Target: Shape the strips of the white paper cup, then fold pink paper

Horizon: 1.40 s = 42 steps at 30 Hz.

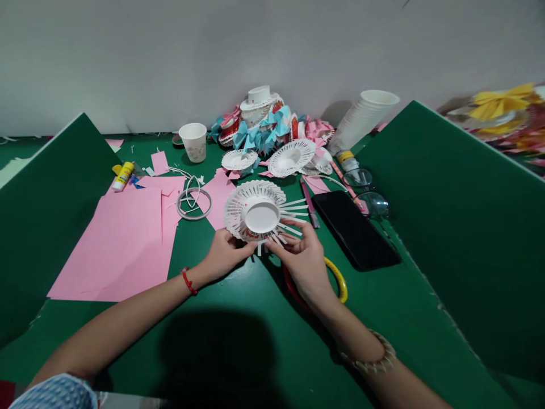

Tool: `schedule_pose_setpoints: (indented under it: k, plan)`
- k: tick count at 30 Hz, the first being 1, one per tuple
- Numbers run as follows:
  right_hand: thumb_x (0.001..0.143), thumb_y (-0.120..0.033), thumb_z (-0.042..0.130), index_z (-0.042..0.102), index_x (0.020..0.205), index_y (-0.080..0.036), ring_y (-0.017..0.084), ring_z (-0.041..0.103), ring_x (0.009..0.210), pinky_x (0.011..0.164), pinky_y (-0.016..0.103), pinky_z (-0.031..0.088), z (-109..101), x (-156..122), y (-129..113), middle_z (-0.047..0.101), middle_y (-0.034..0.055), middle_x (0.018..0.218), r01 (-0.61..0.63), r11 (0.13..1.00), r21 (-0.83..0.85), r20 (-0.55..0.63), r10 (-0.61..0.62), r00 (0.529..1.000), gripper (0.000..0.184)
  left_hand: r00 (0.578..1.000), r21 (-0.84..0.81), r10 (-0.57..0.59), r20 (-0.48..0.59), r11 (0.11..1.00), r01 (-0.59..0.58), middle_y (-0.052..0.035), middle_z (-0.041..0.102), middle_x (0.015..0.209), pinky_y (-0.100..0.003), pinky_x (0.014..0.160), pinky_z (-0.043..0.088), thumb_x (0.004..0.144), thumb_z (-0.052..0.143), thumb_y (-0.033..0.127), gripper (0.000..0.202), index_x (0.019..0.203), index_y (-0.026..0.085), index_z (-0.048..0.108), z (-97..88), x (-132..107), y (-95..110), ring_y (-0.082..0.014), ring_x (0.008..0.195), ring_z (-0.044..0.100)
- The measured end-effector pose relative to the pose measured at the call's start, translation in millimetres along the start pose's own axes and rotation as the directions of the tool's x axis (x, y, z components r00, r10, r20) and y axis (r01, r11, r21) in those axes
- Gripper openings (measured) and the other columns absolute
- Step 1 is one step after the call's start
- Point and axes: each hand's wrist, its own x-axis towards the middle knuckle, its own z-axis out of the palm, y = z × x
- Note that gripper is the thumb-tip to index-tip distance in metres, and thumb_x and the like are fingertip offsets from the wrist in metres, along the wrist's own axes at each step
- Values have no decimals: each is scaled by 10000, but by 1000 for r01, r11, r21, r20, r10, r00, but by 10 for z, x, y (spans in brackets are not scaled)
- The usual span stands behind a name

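A white paper cup [261,218], its wall slit into thin strips that fan out around the base, is held up over the green table. Most strips on its left and far side are folded into a scalloped, woven-looking rim. Several on the right and near side stick out straight. My left hand [225,254] pinches the cup's near left edge between thumb and fingers. My right hand [304,258] grips strips at the near right, with its thumb close to the left thumb. Below the right hand lies a yellow and red looped handle [342,281], partly hidden.
Pink paper sheets [123,244], a glue stick [123,176] and a wire ring [194,204] lie left. A paper cup [194,142], finished paper crafts [264,122] and stacked cups [364,120] stand behind. Rightward are a phone [355,230], cutter [310,203] and glasses [371,204]. Green partitions [464,227] flank the table.
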Motion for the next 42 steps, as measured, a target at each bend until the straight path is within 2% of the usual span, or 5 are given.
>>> schedule_pose_setpoints:
  k: [8,17,25,32,42]
  plan:
    - [525,-246,795,465,930,-225,98,616,576,603,234,525,34,-31,-29,652,-47,683,-110,988,109,30,107,994,523,996,18,-3,-87,1000,5,-43,644,686,-228,633,471,563,670,178,164,684,95,599,-1,10,29,-111,629,562]
    - [540,-237,786,489,940,-224,131,648,730,686,268,526,52,-55,34,691,1,863,-62,993,99,30,59,998,498,998,-49,-60,-9,997,59,-66,676,762,-260,711,483,564,719,229,227,720,91,629,-16,-9,22,-136,698,592]
    - [573,-243,763,480,926,-225,143,656,694,651,267,526,31,-50,36,686,-8,748,-28,1000,-13,22,28,999,453,996,-52,-82,29,995,84,-81,676,801,-266,706,476,556,739,289,299,750,91,628,-24,0,28,-145,725,580]
    - [619,-227,737,472,968,-239,150,657,755,705,296,542,37,-79,33,678,4,846,36,999,-27,49,-34,998,439,998,11,-64,7,998,64,-60,650,708,-246,644,452,580,712,239,204,680,88,619,-27,18,14,-124,654,552]
    - [601,-247,749,472,956,-227,164,642,837,780,328,536,86,-86,25,639,16,938,32,999,-24,37,-32,999,451,998,-96,-69,-5,993,69,-86,683,866,-273,761,467,560,742,229,301,809,91,645,-13,4,46,-155,776,603]
